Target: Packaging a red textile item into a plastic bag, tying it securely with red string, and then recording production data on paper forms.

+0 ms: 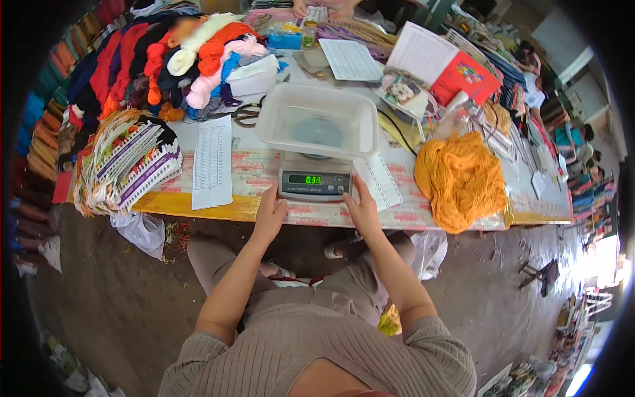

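A grey electronic scale (316, 182) with a lit green display stands near the table's front edge. On top of it rests a translucent white plastic tub (268, 135), with nothing visible inside. My left hand (268, 213) is at the scale's left front corner, index finger stretched along the side and thumb apart. At the right front corner, my right hand (363, 209) has its thumb on the panel's edge by a button and its index finger reaching up the side. Neither hand is wrapped around anything.
Printed sheets (213, 162) lie left of the scale, beside a bundle of yarn sample cards (132, 162). Black-handled scissors (248, 114) sit behind. Orange yarn (460, 180) overhangs the front edge at right. Coloured skeins (192, 63) fill the back left.
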Available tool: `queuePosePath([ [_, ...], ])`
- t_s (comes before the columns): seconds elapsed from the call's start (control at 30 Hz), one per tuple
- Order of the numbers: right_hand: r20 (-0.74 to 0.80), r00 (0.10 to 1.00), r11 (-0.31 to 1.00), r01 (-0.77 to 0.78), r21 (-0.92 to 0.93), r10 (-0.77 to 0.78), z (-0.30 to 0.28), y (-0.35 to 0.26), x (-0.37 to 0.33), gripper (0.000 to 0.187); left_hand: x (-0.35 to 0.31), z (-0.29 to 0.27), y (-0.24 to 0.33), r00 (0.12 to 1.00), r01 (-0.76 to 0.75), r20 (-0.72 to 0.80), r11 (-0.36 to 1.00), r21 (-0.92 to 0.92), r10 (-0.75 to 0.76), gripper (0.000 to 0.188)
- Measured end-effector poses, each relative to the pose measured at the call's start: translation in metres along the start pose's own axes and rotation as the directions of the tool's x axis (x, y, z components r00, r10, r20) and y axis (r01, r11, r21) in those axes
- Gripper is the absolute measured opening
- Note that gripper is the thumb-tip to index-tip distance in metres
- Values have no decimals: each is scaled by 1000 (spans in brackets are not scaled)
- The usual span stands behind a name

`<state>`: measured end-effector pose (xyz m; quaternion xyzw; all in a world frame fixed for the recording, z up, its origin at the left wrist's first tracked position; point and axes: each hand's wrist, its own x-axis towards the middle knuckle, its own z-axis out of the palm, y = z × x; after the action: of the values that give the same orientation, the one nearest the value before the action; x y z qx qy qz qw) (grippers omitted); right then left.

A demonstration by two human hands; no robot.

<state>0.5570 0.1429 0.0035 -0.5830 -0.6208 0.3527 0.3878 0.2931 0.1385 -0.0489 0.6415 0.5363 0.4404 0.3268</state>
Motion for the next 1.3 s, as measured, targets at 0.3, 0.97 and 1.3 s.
queuePosePath([
  [0.3, -61, 977, 615, 79, -784, -203, -61, 43, -106, 48, -57, 9, 54, 999, -27, 28, 982, -187, 32, 20],
  [0.97, 479, 775, 272, -607, 747, 413, 9, 9, -166, 77, -97, -60, 56, 374, 713, 923, 663, -226, -87, 37],
  [1.3, 215, 928, 593, -362, 719, 306, 64, -8, -150, 63, -39, -159, -41, 991, 25, -114, 725, 688, 74, 31],
])
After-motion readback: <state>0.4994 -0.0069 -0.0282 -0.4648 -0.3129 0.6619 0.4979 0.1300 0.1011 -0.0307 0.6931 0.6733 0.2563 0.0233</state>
